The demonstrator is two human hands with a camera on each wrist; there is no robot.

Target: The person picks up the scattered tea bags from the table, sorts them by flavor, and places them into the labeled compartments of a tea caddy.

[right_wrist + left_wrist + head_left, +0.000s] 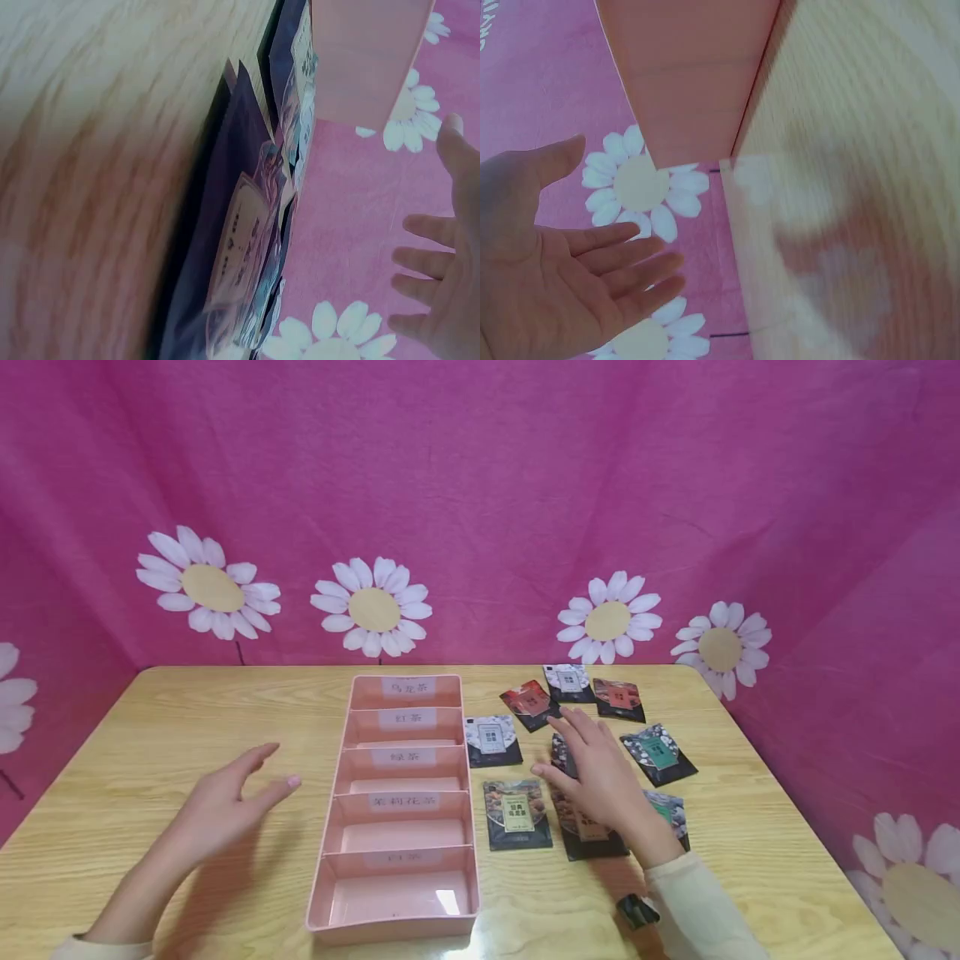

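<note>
A pink compartment box (pixel 399 927) stands on the wooden table, its dividers bearing paper labels. To its left, my left hand (pixel 225 810) hovers with fingers extended and holds nothing; the left wrist view shows the open palm (pixel 547 285) beside the box wall (pixel 697 82). My right hand (pixel 596 768) is spread above the tea sachets right of the box, also holding nothing. Under it lies a dark sachet with an orange-brown label (pixel 592 831), partly hidden by the hand. A sachet with a yellow-green label (pixel 517 814) lies between that one and the box.
Around the right hand lie white-label sachets (pixel 492 740), red-label sachets (pixel 619 699) and green-label sachets (pixel 660 755). A small black object (pixel 637 912) shows by the right sleeve. Behind the table (pixel 225 710) hangs a magenta cloth (pixel 480 510) with daisies.
</note>
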